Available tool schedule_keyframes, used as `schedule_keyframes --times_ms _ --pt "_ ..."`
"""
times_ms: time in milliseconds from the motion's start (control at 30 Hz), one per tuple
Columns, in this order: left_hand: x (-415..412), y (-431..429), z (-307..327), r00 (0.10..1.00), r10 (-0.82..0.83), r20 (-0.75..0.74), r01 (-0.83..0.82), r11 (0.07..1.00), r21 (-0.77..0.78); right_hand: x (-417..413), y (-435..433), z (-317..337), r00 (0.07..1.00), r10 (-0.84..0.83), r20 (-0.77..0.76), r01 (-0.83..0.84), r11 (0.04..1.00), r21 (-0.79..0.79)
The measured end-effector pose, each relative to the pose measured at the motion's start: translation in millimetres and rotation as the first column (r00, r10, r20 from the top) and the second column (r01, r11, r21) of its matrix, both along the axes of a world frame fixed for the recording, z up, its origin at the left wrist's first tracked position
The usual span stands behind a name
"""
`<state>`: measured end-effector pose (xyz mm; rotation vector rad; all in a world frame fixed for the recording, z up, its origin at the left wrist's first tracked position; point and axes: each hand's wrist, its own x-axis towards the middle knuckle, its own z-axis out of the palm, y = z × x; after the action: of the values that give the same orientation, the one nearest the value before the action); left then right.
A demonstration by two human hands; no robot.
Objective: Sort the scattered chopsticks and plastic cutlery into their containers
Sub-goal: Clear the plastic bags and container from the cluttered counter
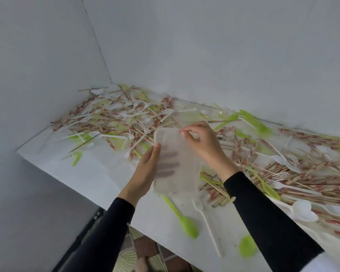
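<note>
My left hand (145, 171) grips a clear, frosted plastic container (181, 165) from its left side, with my fingers showing dimly through its wall. Above the container's far rim, my right hand (204, 146) pinches a thin wooden chopstick (176, 119) that slants up and to the left. Chopsticks with red-and-white paper bands (294, 173) lie heaped over the white table (98, 173), mixed with white plastic forks (206, 218), white spoons (304, 211) and green spoons (184, 220).
White walls close in the table at the back and left, meeting in a corner (111, 82). The table's front edge (71, 185) runs diagonally. Beyond it is patterned floor tile (145, 250). A dense pile of cutlery (122, 116) fills the far left corner.
</note>
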<state>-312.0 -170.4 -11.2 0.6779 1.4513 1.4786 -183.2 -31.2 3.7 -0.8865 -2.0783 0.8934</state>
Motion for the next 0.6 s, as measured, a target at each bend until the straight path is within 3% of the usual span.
schedule_keyframes --times_ms 200,300,367,467,600 --pt "-50 -31 -1 0.998 0.058 -0.038 -0.057 0.998 0.027 -77 -18 -10 0.997 0.046 0.059 -0.054 0.988 0.144" --pt "-84 -48 -8 0.98 0.188 -0.071 -0.187 0.982 0.02 -105 -25 -7 0.992 0.102 -0.074 -0.094 0.99 0.107" --pt "-116 -61 -10 0.941 0.333 -0.062 -0.333 0.943 0.019 -130 -31 -8 0.99 0.113 -0.079 -0.111 0.993 0.037" --pt "-164 -81 -8 0.867 0.497 -0.036 -0.497 0.868 0.001 -169 -43 -22 0.981 0.177 0.075 -0.171 0.982 -0.079" --pt "-217 -100 -4 0.772 0.635 -0.03 -0.635 0.771 -0.045 -220 -74 -52 0.897 0.329 0.297 -0.316 0.944 -0.092"
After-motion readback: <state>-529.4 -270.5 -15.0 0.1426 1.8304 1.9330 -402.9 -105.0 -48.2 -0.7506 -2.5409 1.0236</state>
